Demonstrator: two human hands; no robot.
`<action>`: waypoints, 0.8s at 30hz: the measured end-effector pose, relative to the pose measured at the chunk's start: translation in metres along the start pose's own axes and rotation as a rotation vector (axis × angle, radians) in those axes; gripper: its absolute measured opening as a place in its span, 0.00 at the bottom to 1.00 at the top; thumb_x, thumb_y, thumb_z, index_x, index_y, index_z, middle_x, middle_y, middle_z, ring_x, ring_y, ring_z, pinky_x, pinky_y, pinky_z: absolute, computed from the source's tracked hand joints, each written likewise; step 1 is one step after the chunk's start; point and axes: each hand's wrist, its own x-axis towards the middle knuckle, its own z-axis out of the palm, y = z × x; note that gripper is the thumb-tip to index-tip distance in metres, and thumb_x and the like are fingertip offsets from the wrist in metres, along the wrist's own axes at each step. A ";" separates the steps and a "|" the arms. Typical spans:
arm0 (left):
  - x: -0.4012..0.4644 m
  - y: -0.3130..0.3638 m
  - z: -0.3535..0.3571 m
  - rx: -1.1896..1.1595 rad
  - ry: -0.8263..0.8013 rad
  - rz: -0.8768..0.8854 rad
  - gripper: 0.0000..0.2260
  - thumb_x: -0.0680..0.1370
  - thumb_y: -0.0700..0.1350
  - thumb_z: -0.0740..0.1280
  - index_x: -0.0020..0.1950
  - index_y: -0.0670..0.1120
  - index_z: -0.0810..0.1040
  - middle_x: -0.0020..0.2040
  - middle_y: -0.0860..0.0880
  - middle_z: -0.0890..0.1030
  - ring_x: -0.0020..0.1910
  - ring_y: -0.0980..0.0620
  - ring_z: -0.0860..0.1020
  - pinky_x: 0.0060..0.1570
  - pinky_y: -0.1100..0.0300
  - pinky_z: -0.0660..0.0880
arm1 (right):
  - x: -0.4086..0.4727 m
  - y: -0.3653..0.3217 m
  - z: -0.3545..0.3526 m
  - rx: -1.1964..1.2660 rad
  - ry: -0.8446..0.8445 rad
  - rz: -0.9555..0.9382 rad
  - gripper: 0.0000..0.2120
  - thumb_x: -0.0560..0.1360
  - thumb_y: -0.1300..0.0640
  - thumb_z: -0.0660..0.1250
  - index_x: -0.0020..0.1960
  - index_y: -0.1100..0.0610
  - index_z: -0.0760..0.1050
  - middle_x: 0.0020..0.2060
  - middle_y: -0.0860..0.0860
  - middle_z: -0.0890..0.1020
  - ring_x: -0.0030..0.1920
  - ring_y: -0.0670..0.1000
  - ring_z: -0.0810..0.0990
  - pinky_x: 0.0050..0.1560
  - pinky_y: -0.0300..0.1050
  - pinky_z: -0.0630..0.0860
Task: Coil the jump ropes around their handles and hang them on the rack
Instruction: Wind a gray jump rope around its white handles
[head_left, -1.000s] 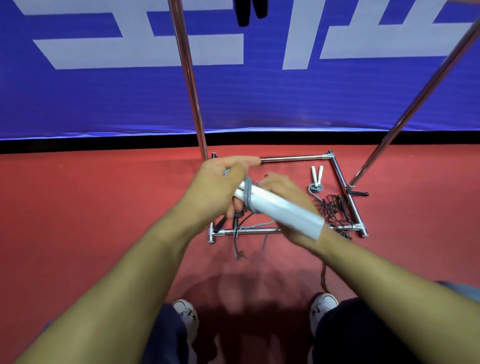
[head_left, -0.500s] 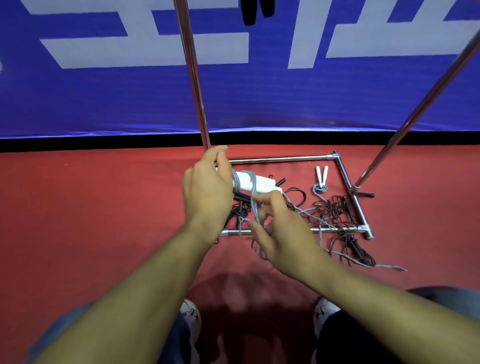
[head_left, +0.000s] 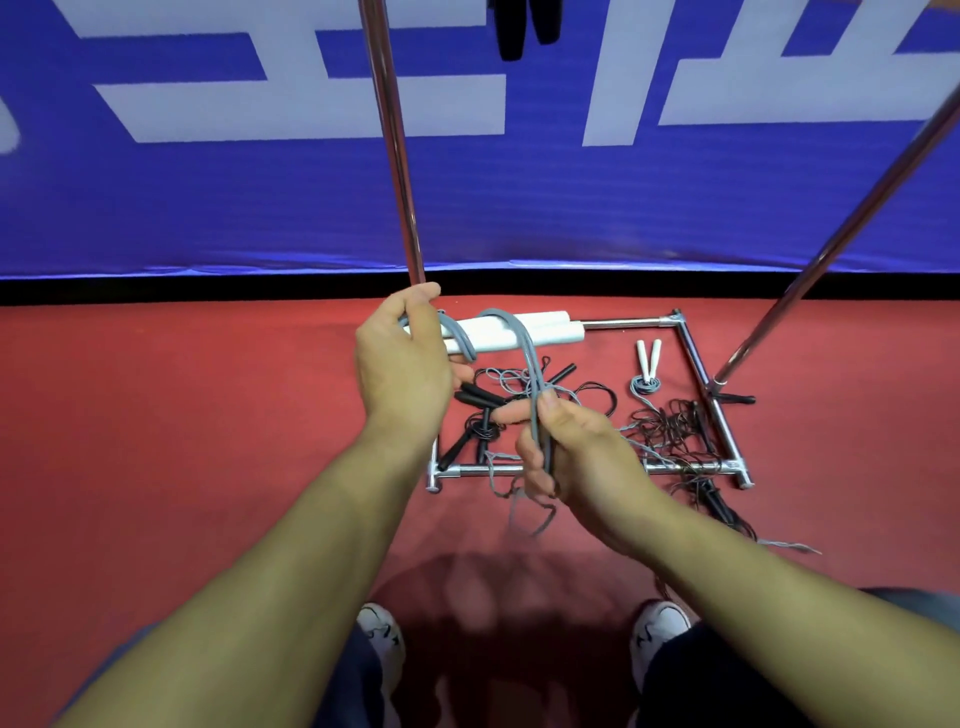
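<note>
Two handles (head_left: 511, 332) are lying left-to-right in the gripping left hand (head_left: 402, 364); the right hand (head_left: 576, 447), nearer, is pinching the rope (head_left: 532, 379) below them

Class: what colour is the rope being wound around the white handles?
Grey rope, clearest in the head view.

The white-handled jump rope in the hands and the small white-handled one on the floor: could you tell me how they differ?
The held jump rope is off the floor, its handles gripped by the left hand and lying sideways; the floor jump rope lies untouched inside the rack base. The held one's grey cord runs loose to the right hand; the floor one's is bunched below its handles. Both have white handles and grey cord.
</note>
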 end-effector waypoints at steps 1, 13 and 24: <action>-0.001 0.001 -0.001 -0.016 -0.004 -0.017 0.12 0.83 0.44 0.56 0.53 0.51 0.80 0.38 0.44 0.80 0.21 0.50 0.78 0.21 0.63 0.69 | 0.000 0.000 -0.002 -0.065 -0.029 -0.008 0.18 0.82 0.48 0.57 0.50 0.59 0.80 0.26 0.51 0.70 0.22 0.49 0.64 0.28 0.41 0.61; -0.011 0.004 -0.011 0.274 -0.651 0.005 0.16 0.83 0.39 0.55 0.56 0.49 0.82 0.22 0.51 0.72 0.16 0.54 0.68 0.18 0.65 0.64 | 0.031 -0.024 -0.064 -1.070 0.219 -0.503 0.14 0.73 0.69 0.61 0.48 0.51 0.76 0.48 0.45 0.79 0.61 0.57 0.76 0.73 0.62 0.59; -0.007 -0.007 0.002 0.394 0.027 0.361 0.20 0.79 0.54 0.51 0.59 0.55 0.80 0.32 0.49 0.81 0.32 0.41 0.82 0.39 0.47 0.79 | -0.009 -0.006 -0.004 -1.008 0.216 -0.353 0.14 0.75 0.59 0.70 0.45 0.50 0.63 0.30 0.45 0.73 0.28 0.48 0.72 0.33 0.45 0.70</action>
